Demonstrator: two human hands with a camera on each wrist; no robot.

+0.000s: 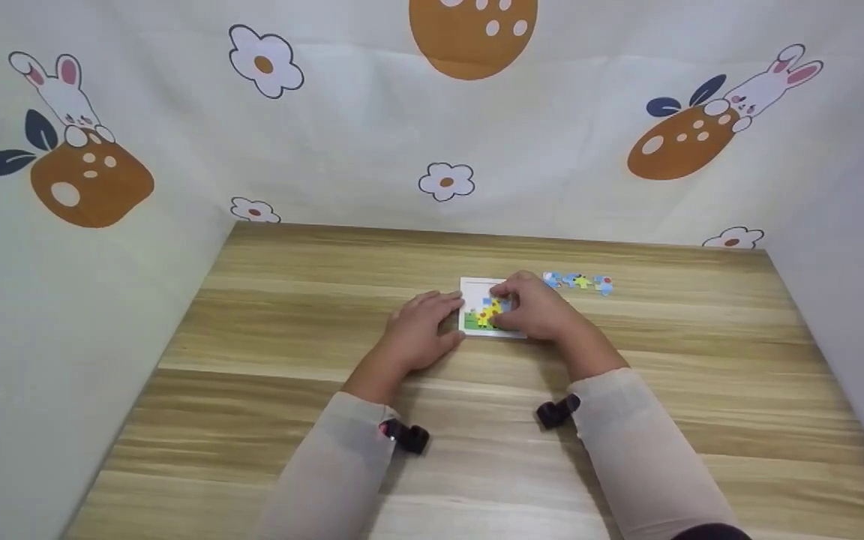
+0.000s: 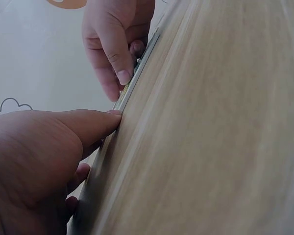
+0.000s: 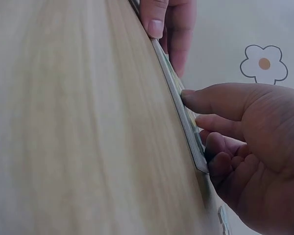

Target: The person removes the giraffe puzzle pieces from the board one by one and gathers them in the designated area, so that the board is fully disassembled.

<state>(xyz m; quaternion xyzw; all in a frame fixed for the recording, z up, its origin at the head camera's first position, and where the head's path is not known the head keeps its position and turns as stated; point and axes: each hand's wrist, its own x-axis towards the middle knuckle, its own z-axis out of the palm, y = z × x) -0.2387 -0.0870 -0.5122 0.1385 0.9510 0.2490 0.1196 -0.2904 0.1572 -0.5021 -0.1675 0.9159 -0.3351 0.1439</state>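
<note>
A small jigsaw puzzle board with a white frame lies on the table. Joined pieces in it show a yellow figure with red spots over green ground, while the upper left of the tray is bare white. My left hand holds the board's left side, thumb at the near corner and fingers along the edge. Over the right part, my right hand rests its thumb and index fingertips apart on the puzzle, its other fingers curled. It covers the board's right side. No piece shows between thumb and index.
Several loose puzzle pieces lie in a row right of the board, beyond my right hand. The wood-grain table meets a printed cloth backdrop at the back and sides. Small black cameras sit at both wrists.
</note>
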